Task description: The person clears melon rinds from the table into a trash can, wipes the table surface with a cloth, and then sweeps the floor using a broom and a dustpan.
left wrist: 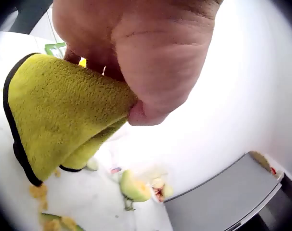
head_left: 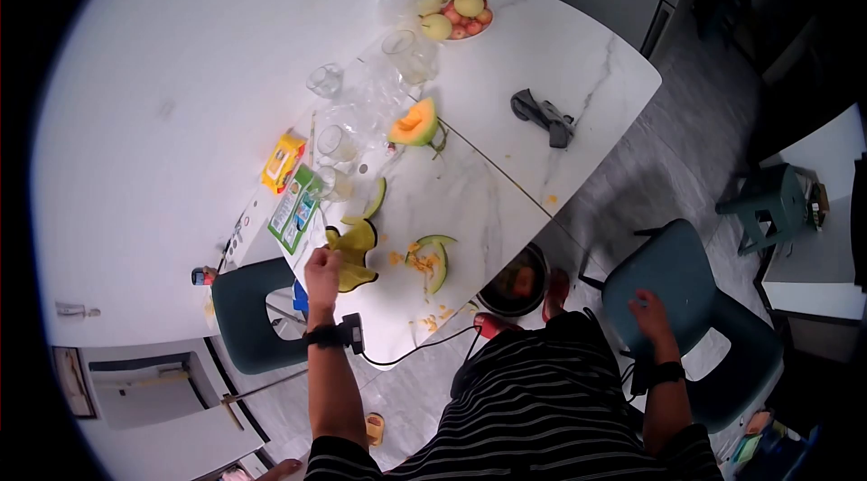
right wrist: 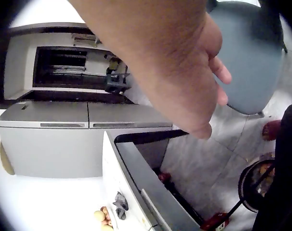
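My left hand (head_left: 321, 279) pinches a yellow-green cleaning cloth (head_left: 356, 244) with black edging, held up by its gathered part over the near left of the table. In the left wrist view the cloth (left wrist: 64, 103) hangs from between thumb and fingers in a loose fold. Close to it on the table lie a curved melon rind (head_left: 441, 271) with orange seed pulp (head_left: 421, 260) and another thin rind (head_left: 377, 199). My right hand (head_left: 650, 314) hangs over the chair at the right, its fingers relaxed and holding nothing.
Orange scraps (head_left: 432, 322) dot the near table edge. Farther back stand a cut melon (head_left: 415, 125), several glasses, a plastic bag, a fruit bowl and a dark grey cloth (head_left: 544, 118). A yellow wipes pack (head_left: 284, 162) lies left. Below the edge is a trash bin (head_left: 515, 282); a chair (head_left: 664, 282) stands right.
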Demonstrator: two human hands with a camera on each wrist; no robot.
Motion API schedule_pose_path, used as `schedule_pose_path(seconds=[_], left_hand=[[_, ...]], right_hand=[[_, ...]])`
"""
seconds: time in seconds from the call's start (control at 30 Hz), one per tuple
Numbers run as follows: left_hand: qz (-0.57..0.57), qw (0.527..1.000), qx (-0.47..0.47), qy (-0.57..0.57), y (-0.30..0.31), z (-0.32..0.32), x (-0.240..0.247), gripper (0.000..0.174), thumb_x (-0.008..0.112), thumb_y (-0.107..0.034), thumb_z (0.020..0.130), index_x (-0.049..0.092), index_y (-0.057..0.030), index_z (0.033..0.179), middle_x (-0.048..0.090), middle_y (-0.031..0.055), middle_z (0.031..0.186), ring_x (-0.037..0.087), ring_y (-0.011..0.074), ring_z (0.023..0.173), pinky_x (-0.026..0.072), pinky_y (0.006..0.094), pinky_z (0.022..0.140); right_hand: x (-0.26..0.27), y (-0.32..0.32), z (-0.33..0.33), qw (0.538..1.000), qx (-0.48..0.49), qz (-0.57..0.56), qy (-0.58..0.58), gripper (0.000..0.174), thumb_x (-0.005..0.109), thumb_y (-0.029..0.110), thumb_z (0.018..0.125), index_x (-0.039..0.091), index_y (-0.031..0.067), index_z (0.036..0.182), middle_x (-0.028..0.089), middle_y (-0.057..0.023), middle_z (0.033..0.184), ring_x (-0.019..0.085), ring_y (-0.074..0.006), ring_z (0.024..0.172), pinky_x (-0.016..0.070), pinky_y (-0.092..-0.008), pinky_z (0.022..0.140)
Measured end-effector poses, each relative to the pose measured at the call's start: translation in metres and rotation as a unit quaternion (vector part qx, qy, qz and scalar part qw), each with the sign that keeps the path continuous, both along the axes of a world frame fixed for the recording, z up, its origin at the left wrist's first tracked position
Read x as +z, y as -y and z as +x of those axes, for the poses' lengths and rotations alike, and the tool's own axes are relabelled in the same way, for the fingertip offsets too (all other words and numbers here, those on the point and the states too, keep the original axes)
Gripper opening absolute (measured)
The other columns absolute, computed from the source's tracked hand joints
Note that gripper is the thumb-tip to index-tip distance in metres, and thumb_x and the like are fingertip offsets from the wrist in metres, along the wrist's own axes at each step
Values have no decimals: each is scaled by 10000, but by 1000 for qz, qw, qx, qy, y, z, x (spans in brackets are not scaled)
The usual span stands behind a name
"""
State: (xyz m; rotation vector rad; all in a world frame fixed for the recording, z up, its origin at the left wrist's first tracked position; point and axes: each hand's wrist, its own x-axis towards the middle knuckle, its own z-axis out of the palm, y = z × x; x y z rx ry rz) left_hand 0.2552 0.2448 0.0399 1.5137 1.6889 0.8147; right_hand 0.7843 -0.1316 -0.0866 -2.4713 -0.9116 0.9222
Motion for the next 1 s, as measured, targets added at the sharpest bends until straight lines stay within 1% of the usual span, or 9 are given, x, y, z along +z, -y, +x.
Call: schedule_pose_path(seconds=[0.1, 0.17, 0.2, 0.3, 0.43, 0.53, 0.63, 0.93, 1.0], left_hand=[[-14, 995, -38, -91, -11, -7, -57, 215, 657, -185, 830, 556, -9, 762, 573, 28, 678, 494, 103, 623, 430, 280, 583], [-17, 998, -33, -44, -17, -2, -89, 220, 656, -208, 828, 560, -16, 783, 585, 44, 683, 510, 124, 608, 445, 298, 590], [-61, 998, -30, -10, -19, 3, -97, 213, 649, -209, 823, 557, -17, 821, 611, 61, 744, 537, 129, 648, 455, 301, 616], [-109, 991, -77, -23, -23, 21, -108, 183, 636, -182, 819, 558, -20, 856, 628, 63, 819, 557, 133, 714, 461, 298, 651], [-159, 982, -98, 30, -17, 44, -107, 147, 630, -123, 803, 576, -21, 894, 595, 83, 1196, 560, 144, 925, 457, 268, 780], [-147, 974, -155, 75, -6, 61, -115, 119, 617, -88, 812, 580, -20, 901, 515, 95, 1342, 534, 155, 1051, 427, 250, 870], [-193, 960, -166, 120, 10, 82, -98, 96, 602, -66, 826, 579, -17, 904, 506, 99, 1360, 518, 174, 1114, 405, 254, 922], [-213, 945, -214, 125, 48, 123, -89, 66, 583, -25, 833, 553, -21, 891, 495, 117, 1351, 503, 180, 1135, 400, 281, 957], [-215, 944, -211, 135, 54, 127, -93, 58, 580, -25, 835, 556, -22, 888, 496, 117, 1354, 503, 174, 1131, 399, 276, 954]], right_hand=[[-4, 8, -1, 1000, -8, -3, 3, 447, 667, 288, 835, 591, 3, 1171, 628, -185, 1139, 613, -303, 1043, 481, -368, 890], [-5, 13, 0, 1000, -13, -3, 4, 449, 665, 288, 837, 588, -3, 1171, 632, -185, 1135, 617, -303, 1039, 483, -368, 889], [-5, 16, 0, 1000, -16, -3, 2, 451, 664, 287, 837, 587, -5, 1172, 633, -186, 1134, 618, -304, 1039, 483, -367, 890], [0, 25, -2, 1000, -27, -14, -1, 450, 661, 285, 839, 585, -9, 1171, 635, -187, 1138, 619, -309, 1044, 483, -370, 893], [4, 42, -5, 999, -37, -38, -11, 434, 656, 286, 840, 593, 2, 1162, 633, -182, 1147, 613, -315, 1062, 479, -376, 899], [9, 50, -11, 998, -51, -47, -9, 428, 642, 308, 847, 597, 13, 1154, 629, -184, 1148, 609, -320, 1069, 477, -377, 903], [-9, 59, -8, 998, -41, -44, -26, 446, 628, 331, 832, 605, 10, 1141, 634, -199, 1125, 597, -349, 1063, 465, -392, 912], [3, 25, -12, 996, -48, -55, -58, 449, 618, 341, 841, 591, 46, 1178, 646, -192, 1119, 619, -315, 1058, 475, -371, 903], [9, 18, -15, 995, -56, -43, -65, 453, 628, 339, 829, 598, 40, 1167, 654, -191, 1091, 621, -332, 1034, 476, -375, 896]])
